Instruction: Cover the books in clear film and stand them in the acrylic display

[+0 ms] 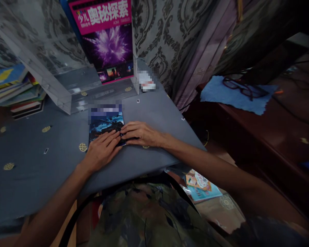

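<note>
A small book [104, 121] with a dark blue cover lies closed on the grey-blue tablecloth [64, 161]; the top of its cover is pixelated. My left hand [101, 148] rests flat across the lower part of the cover, fingers stretched out. From the right, my right hand [141, 134] reaches the book's right edge, its fingers extended and touching the cover near my left fingertips. Neither hand grips the book. The lower edge of the book is partly hidden under my left hand.
Behind the book, a clear acrylic stand [64, 97] holds a large pink-and-black book [109, 44]. Stacked books [23, 91] are at left, with a pixelated white item [147, 82] beside the stand. Glasses [243, 90] lie on a blue cloth [216, 94] at right. A colourful book [203, 188] lies lower down.
</note>
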### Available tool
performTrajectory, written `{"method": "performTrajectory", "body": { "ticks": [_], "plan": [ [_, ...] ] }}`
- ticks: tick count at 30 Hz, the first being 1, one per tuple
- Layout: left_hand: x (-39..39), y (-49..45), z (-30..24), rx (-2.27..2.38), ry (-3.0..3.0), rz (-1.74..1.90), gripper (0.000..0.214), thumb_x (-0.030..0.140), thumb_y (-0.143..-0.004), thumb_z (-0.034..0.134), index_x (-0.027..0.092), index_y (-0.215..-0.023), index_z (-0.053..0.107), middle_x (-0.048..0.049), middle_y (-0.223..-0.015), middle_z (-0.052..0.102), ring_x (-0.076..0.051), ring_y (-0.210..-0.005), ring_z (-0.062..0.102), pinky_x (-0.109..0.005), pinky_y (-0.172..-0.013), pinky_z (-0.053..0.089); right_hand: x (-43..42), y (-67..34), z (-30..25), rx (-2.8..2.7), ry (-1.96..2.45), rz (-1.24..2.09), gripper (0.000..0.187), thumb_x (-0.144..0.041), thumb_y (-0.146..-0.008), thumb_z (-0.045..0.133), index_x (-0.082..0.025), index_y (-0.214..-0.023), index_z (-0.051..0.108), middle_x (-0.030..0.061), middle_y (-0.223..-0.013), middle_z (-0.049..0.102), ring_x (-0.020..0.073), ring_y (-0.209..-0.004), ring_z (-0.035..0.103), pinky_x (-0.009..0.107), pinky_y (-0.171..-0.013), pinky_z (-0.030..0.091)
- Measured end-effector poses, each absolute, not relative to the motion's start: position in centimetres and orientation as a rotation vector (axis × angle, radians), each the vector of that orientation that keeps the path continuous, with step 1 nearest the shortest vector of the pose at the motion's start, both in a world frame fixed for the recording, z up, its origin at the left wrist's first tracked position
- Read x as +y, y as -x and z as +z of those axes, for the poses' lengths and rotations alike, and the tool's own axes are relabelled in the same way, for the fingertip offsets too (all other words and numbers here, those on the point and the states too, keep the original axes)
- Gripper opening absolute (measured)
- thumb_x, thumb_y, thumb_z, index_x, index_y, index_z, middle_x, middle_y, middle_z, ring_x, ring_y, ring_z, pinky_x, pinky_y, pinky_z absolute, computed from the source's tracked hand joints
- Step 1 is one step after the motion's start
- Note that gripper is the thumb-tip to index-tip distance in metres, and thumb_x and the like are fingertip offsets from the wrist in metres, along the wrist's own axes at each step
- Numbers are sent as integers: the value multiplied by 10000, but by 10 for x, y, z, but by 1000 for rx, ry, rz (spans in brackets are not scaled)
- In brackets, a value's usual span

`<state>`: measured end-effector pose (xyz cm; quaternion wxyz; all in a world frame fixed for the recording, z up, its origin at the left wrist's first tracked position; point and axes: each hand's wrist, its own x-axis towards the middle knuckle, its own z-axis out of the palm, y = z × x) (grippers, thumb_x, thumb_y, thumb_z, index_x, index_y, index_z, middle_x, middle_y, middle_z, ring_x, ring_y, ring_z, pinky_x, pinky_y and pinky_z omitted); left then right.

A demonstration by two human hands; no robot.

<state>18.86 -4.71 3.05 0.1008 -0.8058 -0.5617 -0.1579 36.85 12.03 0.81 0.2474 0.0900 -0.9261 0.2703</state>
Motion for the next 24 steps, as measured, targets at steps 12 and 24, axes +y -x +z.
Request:
{"method": "performTrajectory", "body": {
  "ticks": [12, 24],
  "plan": [
    [-47, -189, 33, -1644, 2389, -485, 276, 317, -994, 513, 187, -1184, 666, -112, -1256, 713, -252, -1222, 645, -434, -1042, 546, 121, -366, 7, -2497, -280, 824, 244, -375, -953, 631, -193, -1052, 760, 93, -1067, 741, 204, -1116, 638, 398, -976, 544],
    [-45, -188, 34, -1543, 2360, -463, 259, 326, -998, 514, 171, -1120, 682, -110, -1209, 736, -242, -1174, 675, -407, -992, 580, 120, -367, 13, -2514, -311, 841, 252, -342, -998, 565, -170, -1049, 743, 75, -1015, 747, 186, -1079, 637, 365, -971, 531]
  ]
}}
